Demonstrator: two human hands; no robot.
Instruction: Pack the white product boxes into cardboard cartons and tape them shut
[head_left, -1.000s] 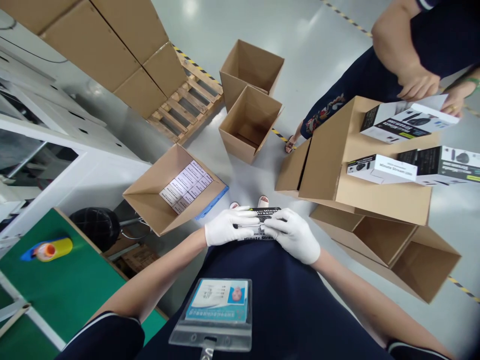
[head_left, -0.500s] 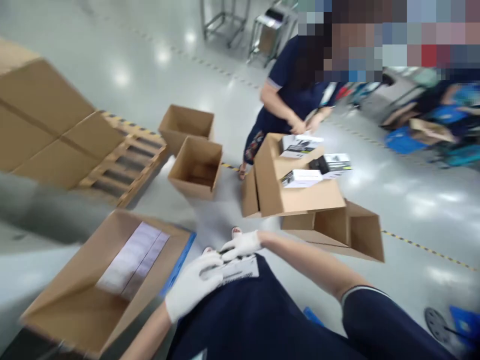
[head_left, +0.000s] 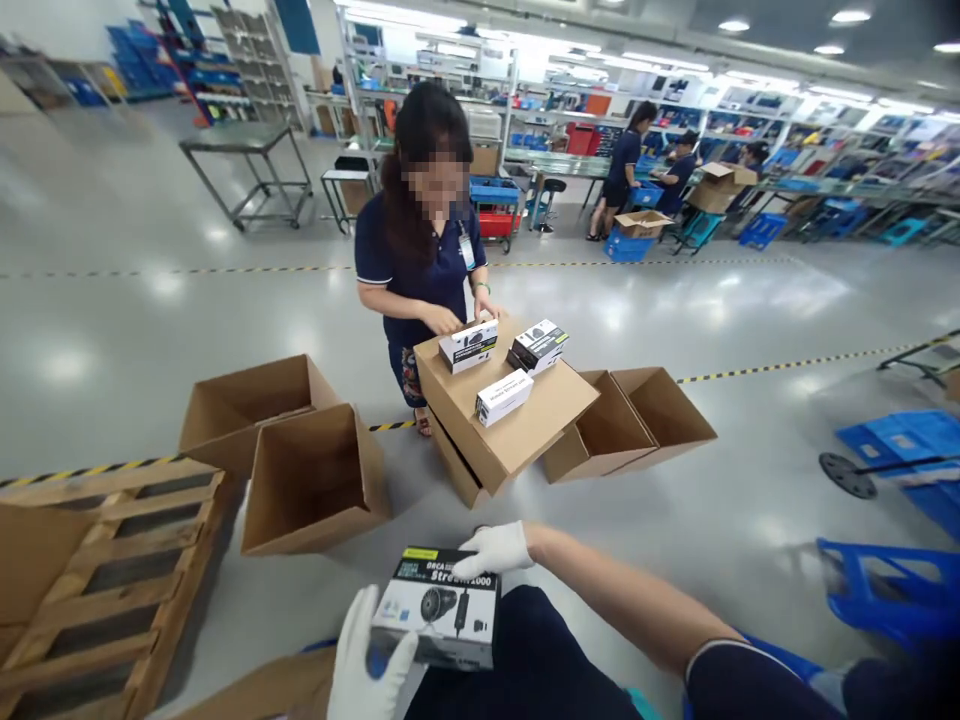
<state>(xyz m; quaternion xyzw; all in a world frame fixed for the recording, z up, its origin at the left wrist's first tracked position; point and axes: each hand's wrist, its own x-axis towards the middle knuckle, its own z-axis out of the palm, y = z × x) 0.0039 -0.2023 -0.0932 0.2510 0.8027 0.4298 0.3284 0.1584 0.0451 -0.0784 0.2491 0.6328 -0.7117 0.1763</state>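
A black-and-white printed product box (head_left: 442, 612) with a yellow corner label is tilted in front of my body, its picture side facing up. My left hand (head_left: 371, 650), in a white glove, grips its left side, the thumb over the front edge. My right hand (head_left: 495, 552), also gloved, closes on the far right corner. Beyond, three similar boxes rest on a closed carton: one standing box (head_left: 469, 345), one white-topped box (head_left: 504, 397) and one at the right (head_left: 538, 345). A co-worker (head_left: 431, 250) has both hands at the standing box.
Open empty cartons stand on the floor to the left (head_left: 315, 480) and right (head_left: 652, 410) of the carton stack (head_left: 517, 440). A wooden pallet (head_left: 112, 580) lies at left. An open carton's flap (head_left: 262, 690) shows below. Blue stools (head_left: 885, 590) are at right; other workers stand far back.
My view has lifted and swung toward the co-worker. The product box in my hands has turned from edge-on to show its printed face. The carton at my left has mostly left view.
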